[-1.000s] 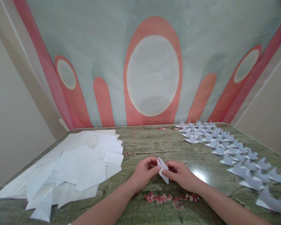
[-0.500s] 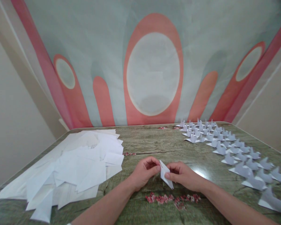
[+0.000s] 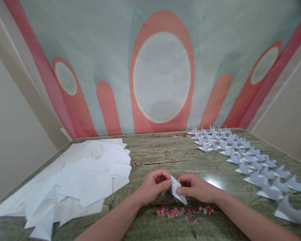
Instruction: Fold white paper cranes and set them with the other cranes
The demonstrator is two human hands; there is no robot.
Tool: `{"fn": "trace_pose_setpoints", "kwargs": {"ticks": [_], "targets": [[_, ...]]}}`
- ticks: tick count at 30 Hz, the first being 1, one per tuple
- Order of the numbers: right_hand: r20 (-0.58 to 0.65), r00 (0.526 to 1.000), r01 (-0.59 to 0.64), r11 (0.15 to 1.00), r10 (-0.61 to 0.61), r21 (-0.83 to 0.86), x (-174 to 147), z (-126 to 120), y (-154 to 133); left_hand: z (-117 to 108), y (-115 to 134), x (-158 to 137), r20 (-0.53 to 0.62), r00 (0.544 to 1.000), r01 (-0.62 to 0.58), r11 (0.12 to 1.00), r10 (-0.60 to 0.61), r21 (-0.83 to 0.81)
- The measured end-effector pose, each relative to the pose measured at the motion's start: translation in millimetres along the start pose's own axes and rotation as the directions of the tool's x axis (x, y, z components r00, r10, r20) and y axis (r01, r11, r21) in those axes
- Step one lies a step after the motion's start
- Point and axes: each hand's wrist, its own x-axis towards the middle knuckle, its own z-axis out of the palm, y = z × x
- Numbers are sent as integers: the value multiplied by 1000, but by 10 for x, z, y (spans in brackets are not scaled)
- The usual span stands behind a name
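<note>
A small folded piece of white paper (image 3: 177, 192), a narrow pointed diamond in outline, is held up between both hands just over the table's near middle. My left hand (image 3: 156, 185) pinches its upper left edge between thumb and fingers. From the other side, my right hand (image 3: 196, 188) grips the right edge, thumb on the near face and fingers behind. The paper tilts, its lower tip pointing down to the right. My fingers hide parts of its layers.
A spread pile of white paper sheets (image 3: 90, 180) covers the table's left side. Several rows of folded white paper birds (image 3: 268, 190) stand along the right. The wood-patterned table (image 3: 155, 150) has printed pink flowers. A wall with an orange and teal pattern (image 3: 163, 23) rises behind.
The folded paper has turned slightly, its lower tip shifting right and down. Both hands keep their hold. The whole view has drifted slightly, so the surroundings sit a little further left.
</note>
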Motion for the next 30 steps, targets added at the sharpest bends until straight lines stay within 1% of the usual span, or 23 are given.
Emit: {"fn": "trace_pose_setpoints", "kwargs": {"ticks": [2, 5, 8, 13, 15, 17, 19, 21, 23, 26, 28, 30], "targets": [[-10, 1000, 12, 1000, -12, -13, 1, 11, -5, 9, -3, 1, -19, 1000, -5, 1000, 6, 25], [-56, 997, 46, 999, -47, -19, 12, 51, -4, 25, -33, 1, -44, 999, -27, 997, 30, 79], [-98, 991, 90, 995, -93, -33, 28, 98, 4, 51, -68, -4, -75, 995, -53, 983, 67, 178], [-136, 984, 106, 993, -111, -43, 42, 137, 9, 120, -66, -27, -178, 972, -72, 915, 154, 397], [-141, 983, 109, 993, -114, -44, 41, 139, 7, 148, -49, -38, -204, 960, -79, 887, 190, 454], [-141, 984, 105, 993, -111, -46, 39, 136, 5, 167, -35, -44, -229, 953, -68, 877, 198, 475], [-137, 985, 99, 994, -104, -46, 37, 131, 2, 178, -32, -42, -254, 950, -43, 886, 179, 462], [-129, 986, 95, 994, -101, -49, 36, 124, -1, 183, -40, -32, -280, 950, -7, 910, 135, 414], [-117, 988, 96, 993, -103, -63, 37, 117, -2, 188, -55, -18, -300, 951, 27, 947, 75, 321], [-97, 990, 92, 993, -99, -80, 39, 105, 9, 196, -77, 0, -321, 947, 47, 990, -1, 136], [-93, 991, 86, 993, -93, -75, 41, 98, 26, 203, -87, 5, -327, 944, 58, 998, -42, 40], [-95, 992, 81, 994, -87, -68, 41, 94, 46, 209, -98, 6, -321, 944, 81, 997, -81, -13]]}}
